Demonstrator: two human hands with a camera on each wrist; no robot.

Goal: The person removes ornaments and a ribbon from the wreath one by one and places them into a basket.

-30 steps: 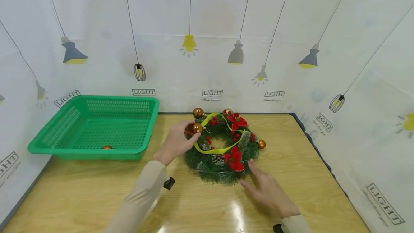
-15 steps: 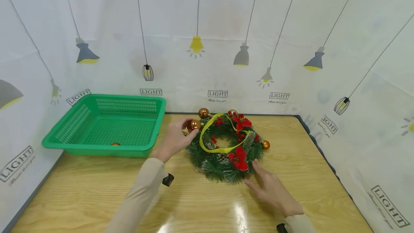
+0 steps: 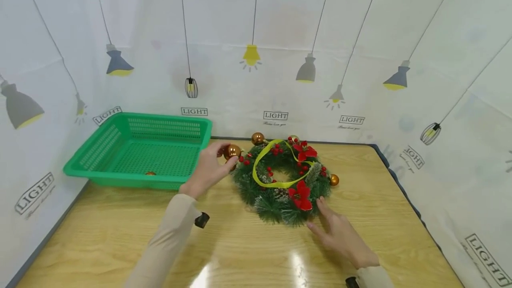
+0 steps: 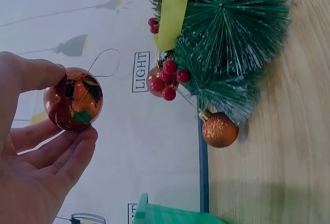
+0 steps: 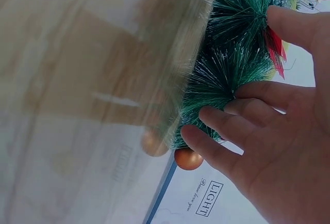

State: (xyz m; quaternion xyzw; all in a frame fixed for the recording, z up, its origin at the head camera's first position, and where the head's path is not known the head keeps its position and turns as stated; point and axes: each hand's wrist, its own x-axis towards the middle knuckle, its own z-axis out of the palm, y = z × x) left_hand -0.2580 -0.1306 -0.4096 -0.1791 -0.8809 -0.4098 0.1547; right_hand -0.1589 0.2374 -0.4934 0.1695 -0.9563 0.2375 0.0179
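My left hand (image 3: 208, 168) pinches a shiny copper ball ornament (image 4: 75, 100) between thumb and fingertips, with a thin hanging loop at its top. It is held up off the left side of a green wreath (image 3: 268, 206). The wreath lies on the table with red flowers (image 3: 301, 195), red berries and a yellow ribbon (image 3: 256, 170). Copper ball ornaments hang at its rim, including a glittery one (image 4: 220, 130) near my left hand and another ball (image 5: 188, 158) on the far right side. My right hand (image 3: 340, 234) has its fingers extended and touches the wreath's near right edge.
A green plastic basket (image 3: 138, 180) stands at the back left, with an orange-brown ball (image 3: 150, 173) inside. The wooden table (image 3: 248, 252) meets a white wall covering printed with lamps (image 3: 308, 68) behind and at both sides.
The ornament in my left hand has moved left, away from the wreath and towards the basket. My right hand stays at the wreath's edge. The head view has turned slightly left.
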